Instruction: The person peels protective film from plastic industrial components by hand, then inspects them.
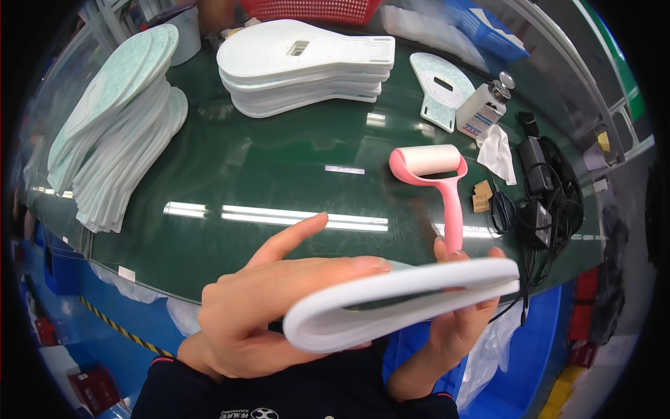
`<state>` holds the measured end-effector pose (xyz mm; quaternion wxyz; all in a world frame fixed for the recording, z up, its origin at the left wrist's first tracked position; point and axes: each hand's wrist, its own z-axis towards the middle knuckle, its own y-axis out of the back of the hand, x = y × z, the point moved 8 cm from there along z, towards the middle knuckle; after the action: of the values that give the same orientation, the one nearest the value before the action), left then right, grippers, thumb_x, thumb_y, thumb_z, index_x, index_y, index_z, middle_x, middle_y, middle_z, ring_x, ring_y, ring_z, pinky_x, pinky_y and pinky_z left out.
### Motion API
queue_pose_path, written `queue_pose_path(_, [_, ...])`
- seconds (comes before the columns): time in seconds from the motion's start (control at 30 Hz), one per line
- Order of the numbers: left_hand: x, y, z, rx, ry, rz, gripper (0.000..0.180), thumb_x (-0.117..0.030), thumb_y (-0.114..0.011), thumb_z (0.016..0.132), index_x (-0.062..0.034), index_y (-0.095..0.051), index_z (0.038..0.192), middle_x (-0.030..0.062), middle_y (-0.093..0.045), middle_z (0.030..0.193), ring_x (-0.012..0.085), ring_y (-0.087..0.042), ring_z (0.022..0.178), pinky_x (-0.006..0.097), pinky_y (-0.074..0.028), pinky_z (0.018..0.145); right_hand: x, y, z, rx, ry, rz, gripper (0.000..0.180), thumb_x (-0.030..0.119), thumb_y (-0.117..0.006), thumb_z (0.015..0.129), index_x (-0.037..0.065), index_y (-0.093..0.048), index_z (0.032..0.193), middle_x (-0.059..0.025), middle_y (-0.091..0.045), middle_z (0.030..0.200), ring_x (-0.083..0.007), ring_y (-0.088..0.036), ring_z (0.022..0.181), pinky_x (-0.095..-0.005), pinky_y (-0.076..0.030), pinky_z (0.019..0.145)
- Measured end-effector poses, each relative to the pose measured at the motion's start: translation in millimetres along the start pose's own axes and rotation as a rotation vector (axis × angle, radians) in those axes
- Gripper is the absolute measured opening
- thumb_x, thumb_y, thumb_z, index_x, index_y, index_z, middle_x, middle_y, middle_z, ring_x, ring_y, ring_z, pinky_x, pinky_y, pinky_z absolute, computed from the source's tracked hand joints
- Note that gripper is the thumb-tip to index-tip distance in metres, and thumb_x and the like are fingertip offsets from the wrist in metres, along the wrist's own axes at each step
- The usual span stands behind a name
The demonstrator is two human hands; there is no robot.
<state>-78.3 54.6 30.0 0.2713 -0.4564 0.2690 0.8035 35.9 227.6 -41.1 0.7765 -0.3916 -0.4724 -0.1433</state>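
Both hands hold a white plastic panel (412,278), tilted nearly edge-on, with a rounded left end and a long gap between its upper and lower edges. My left hand (255,307) is closed around the rounded end, fingers on top, thumb below, one finger sticking out. My right hand (457,328) grips the narrower end from behind and underneath; the panel partly hides its fingers. Just beyond the right fingertips lies a pink-handled lint roller (452,209) with a white roll. Whether it is touched cannot be told.
On the green table (279,167), a stack of white paddle-shaped panels (265,52) stands at the back, and fanned pale-green-filmed panels (132,140) lie left. At right are a single panel (447,77), a pump bottle (481,108), a white cloth (497,153) and black cables (558,202).
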Motion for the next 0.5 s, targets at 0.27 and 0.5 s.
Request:
queue_pose_path(0.27, [-20.9,-7.4,-0.4,0.043,-0.178,0.28,0.027,-0.007,-0.064,0.068,-0.0065,-0.053,0.092,0.0132,-0.06,0.088,0.0293,-0.059,0.084,0.05,-0.03,0.091,-24.3,-12.7,3.7,0.241,-0.056,-0.197,0.049,0.001,-0.066,0.059,-0.003,-0.047,0.104,-0.0138,-0.061,0.083,-0.0231,-0.055,0.09,-0.0438,-0.034,0.091])
queue_pose_path(0.5, [1.8,-3.2,0.8,0.03,-0.068,0.158,0.057,-0.009,-0.072,0.06,-0.0035,-0.045,0.111,0.0262,-0.049,0.106,0.0326,-0.05,0.101,0.051,-0.03,0.09,-5.1,-0.4,4.7,0.057,0.076,-0.104,0.06,-0.001,-0.068,0.056,-0.002,-0.043,0.111,-0.0112,-0.062,0.077,-0.0221,-0.056,0.087,-0.0433,-0.033,0.092])
